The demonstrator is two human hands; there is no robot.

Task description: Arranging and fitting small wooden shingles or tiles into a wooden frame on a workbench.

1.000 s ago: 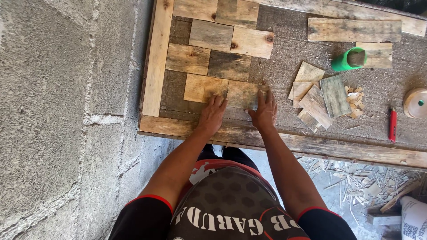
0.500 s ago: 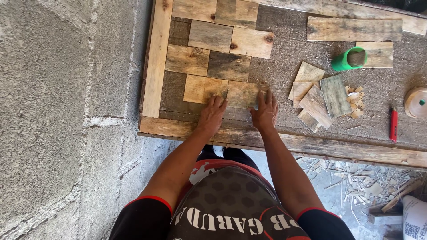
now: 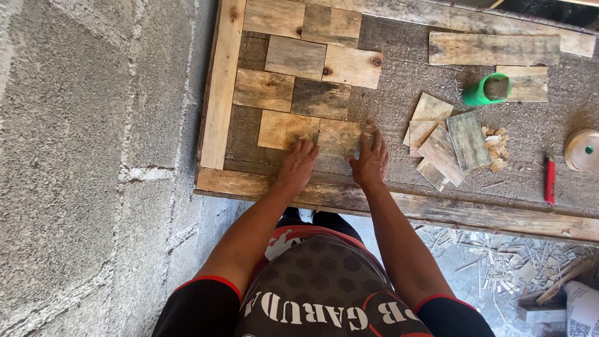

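1. Rough grey block wall (image 3: 93, 156) fills the left of the frame; right of it a wooden-framed table (image 3: 399, 206) lies under a patchwork of wood tiles.
2. Centre frame, the left hand (image 3: 298, 163) rests flat, fingers (image 3: 306, 147) spread, on the seam between a pale tile (image 3: 277, 128) and the wood tile (image 3: 340, 136) beside it.
3. The right hand (image 3: 371, 163) presses that wood tile's right end, fingers slightly apart, gripping nothing.
4. Right of centre lies a loose pile of wood offcuts (image 3: 446, 140), with a green cup (image 3: 485, 90) on its side above it.
5. At the far right are a red utility knife (image 3: 550, 181) and a round wooden spool (image 3: 583, 150).
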